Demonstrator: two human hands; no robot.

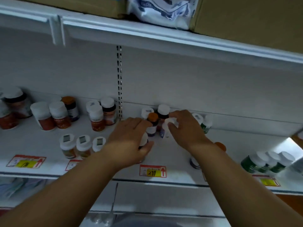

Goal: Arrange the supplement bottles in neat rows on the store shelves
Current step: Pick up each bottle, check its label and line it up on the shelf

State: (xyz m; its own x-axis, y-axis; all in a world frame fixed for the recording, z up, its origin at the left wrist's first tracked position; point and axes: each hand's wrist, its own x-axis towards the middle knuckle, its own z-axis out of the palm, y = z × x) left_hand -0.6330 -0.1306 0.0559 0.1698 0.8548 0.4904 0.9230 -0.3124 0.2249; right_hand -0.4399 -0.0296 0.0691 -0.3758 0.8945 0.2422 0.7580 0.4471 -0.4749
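Note:
Both my hands reach onto the white store shelf (164, 154) among a cluster of supplement bottles. My left hand (131, 138) curls round a white-capped dark bottle (144, 139), fingers on top and thumb under it. My right hand (185, 130) grips a white bottle (167, 128) by its cap. Between the hands stands an orange-capped dark bottle (152, 122), with a white-capped brown bottle (163, 112) and another white cap (146, 112) behind it at the back wall. A green-labelled bottle (205, 123) stands to the right.
Left of the shelf upright (119, 82) stand several red-labelled bottles (59, 117) and a front row of three small bottles (82, 145). Green bottles (265, 161) sit at front right. Price tags (152, 171) line the shelf edge. Cardboard boxes (246, 17) rest on the upper shelf.

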